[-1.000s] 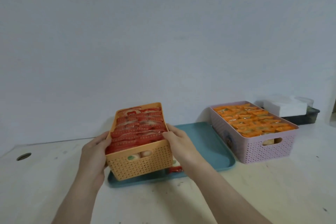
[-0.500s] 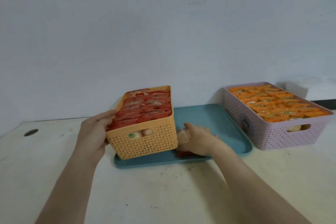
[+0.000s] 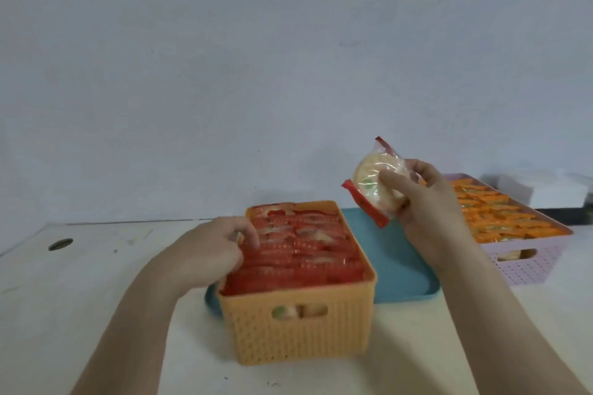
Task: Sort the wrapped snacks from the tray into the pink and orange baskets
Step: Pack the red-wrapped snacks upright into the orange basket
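The right hand [image 3: 426,202] is up above the flat teal plastic tray [image 3: 394,260], thumb and curled fingers pinching a round pale snack in a clear, red-edged wrapper [image 3: 375,189]. The left hand [image 3: 211,250] hooks its fingers over the left rim of the orange perforated plastic basket [image 3: 298,327], which stands over the tray's near-left corner, packed with red-wrapped snacks [image 3: 298,250]. Just right of the tray stands the pink perforated plastic basket [image 3: 529,269], full of orange-wrapped snacks [image 3: 500,221].
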Motion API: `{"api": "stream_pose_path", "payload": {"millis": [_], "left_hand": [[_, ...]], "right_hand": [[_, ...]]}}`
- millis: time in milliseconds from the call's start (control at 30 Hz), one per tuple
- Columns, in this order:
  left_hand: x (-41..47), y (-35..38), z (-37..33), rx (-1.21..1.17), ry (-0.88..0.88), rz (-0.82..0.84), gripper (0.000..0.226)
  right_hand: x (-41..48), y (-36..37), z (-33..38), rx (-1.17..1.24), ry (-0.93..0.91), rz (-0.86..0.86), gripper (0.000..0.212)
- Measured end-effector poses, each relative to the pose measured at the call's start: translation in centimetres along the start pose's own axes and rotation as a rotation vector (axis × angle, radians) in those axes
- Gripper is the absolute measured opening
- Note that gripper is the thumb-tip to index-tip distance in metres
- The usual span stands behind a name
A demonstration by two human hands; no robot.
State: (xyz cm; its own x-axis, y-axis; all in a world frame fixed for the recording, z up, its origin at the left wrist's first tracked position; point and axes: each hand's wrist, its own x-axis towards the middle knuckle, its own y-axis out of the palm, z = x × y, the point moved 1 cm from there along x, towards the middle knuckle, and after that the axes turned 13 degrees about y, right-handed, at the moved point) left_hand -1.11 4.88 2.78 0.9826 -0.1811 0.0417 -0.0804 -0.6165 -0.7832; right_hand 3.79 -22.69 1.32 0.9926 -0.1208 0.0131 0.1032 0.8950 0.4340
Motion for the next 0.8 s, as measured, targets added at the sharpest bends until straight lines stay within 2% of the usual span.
{"api": "stream_pose_path", "payload": {"millis": [67, 167, 267, 300, 367, 433, 567, 700, 800], "left_hand": [[-1.3, -0.8, -1.0, 0.039, -0.009, 0.159, 0.036], [-3.1, -2.1, -1.7, 0.111, -0.057, 0.186, 0.032], [-3.0, -3.0, -2.5, 0.462, 0.053, -0.052, 0.03], [-2.3, -2.9, -3.0, 0.481, 0.131, -0.157, 0.03], [-0.2, -1.8, -3.9, 0.366, 0.296, -0.219, 0.03], [2.0, 0.0, -4.9, 0.279, 0.424, -0.155, 0.033], [5.7, 3.5, -4.2, 0.414, 0.586, 0.012, 0.032], [7.3, 4.7, -3.6, 0.563, 0.557, 0.062, 0.03], [7.1, 5.1, -3.3, 0.567, 0.535, 0.047, 0.026]], "right_hand": [[-0.4, 1.2, -0.2, 0.036, 0.016, 0.069, 0.025], [-0.5, 2.6, -1.7, -0.068, -0.006, 0.021, 0.031], [-0.2, 3.5, -2.1, -0.19, -0.103, -0.079, 0.037], [-0.1, 3.9, -1.9, -0.203, -0.139, -0.085, 0.034], [-0.1, 4.5, -1.6, -0.209, -0.18, -0.076, 0.027], [-0.1, 4.8, -1.9, -0.251, -0.181, -0.069, 0.024], [0.1, 4.0, -2.8, -0.39, -0.152, -0.042, 0.026], [0.6, 3.4, -2.4, -0.559, -0.166, -0.014, 0.021], [0.6, 3.4, -1.6, -0.91, -0.256, -0.019, 0.012]]}}
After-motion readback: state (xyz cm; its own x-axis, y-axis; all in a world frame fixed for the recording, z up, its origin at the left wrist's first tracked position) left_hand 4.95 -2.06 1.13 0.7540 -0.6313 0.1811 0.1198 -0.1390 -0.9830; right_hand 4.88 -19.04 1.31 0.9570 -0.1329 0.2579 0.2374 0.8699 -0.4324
